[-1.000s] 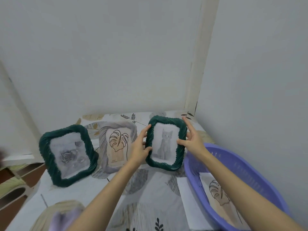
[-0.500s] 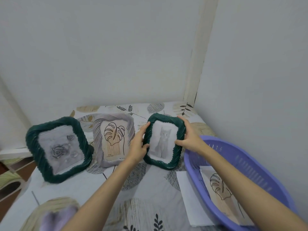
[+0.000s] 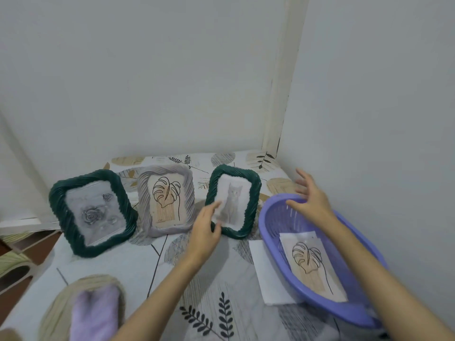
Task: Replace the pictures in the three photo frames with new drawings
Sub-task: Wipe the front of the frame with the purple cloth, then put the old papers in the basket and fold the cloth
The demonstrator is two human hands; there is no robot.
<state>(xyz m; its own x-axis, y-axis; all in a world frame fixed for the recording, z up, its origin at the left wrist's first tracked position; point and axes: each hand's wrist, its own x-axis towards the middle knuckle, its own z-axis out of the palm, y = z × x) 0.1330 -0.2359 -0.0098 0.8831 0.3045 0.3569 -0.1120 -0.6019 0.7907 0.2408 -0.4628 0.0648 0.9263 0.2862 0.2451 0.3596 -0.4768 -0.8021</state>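
**Three frames standing, both hands released**

Three photo frames are seen standing in a row on the leaf-patterned cloth [image 3: 138,262], leaned back toward the wall. The rose frame [image 3: 92,212], dark green, is at the left; the grey monstera frame [image 3: 166,200] is in the middle; the cat frame [image 3: 232,201], dark green, is at the right.

The left hand [image 3: 205,231] is held with relaxed fingers just before the lower left edge of the cat frame; real contact cannot be told. The right hand [image 3: 311,199] is spread with nothing in it above the far rim of the purple basket [image 3: 273,217]. A monstera drawing [image 3: 312,265] is laid inside the basket, and a white sheet [image 3: 269,274] is partly under it.
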